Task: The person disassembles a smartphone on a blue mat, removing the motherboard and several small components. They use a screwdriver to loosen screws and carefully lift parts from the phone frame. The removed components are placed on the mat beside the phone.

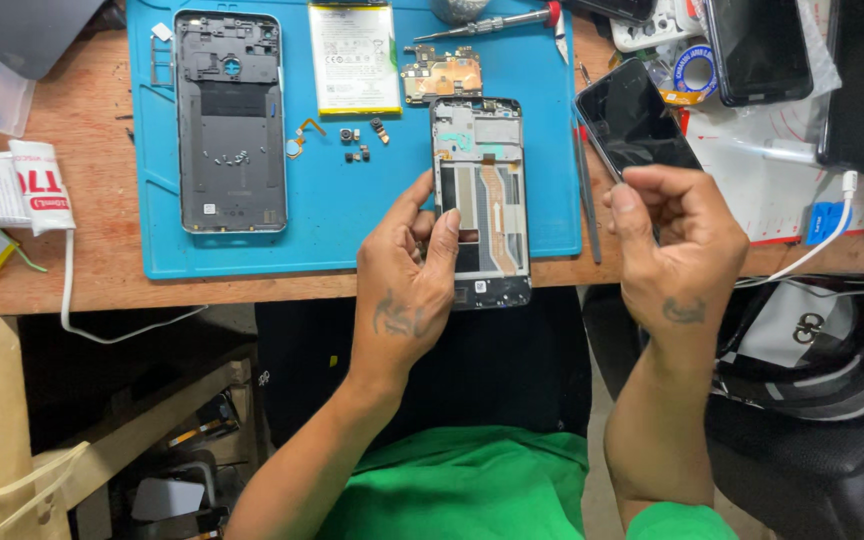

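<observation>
My left hand (407, 270) holds an opened phone frame (482, 195) by its left edge, its inner side with a copper flex strip facing up, over the front edge of the blue work mat (342, 230). In front of the table edge my right hand (672, 245) grips a black glass screen panel (632, 120), tilted, with thumb and fingers closed on its lower end.
On the mat lie a grey phone back cover (230, 120), a white battery (354, 58), a small circuit board (442, 75), tiny parts (357, 140) and a screwdriver (487, 22). Tweezers (587, 200) lie at the mat's right edge. More phones (757, 45) and a white cable (812, 250) are at right.
</observation>
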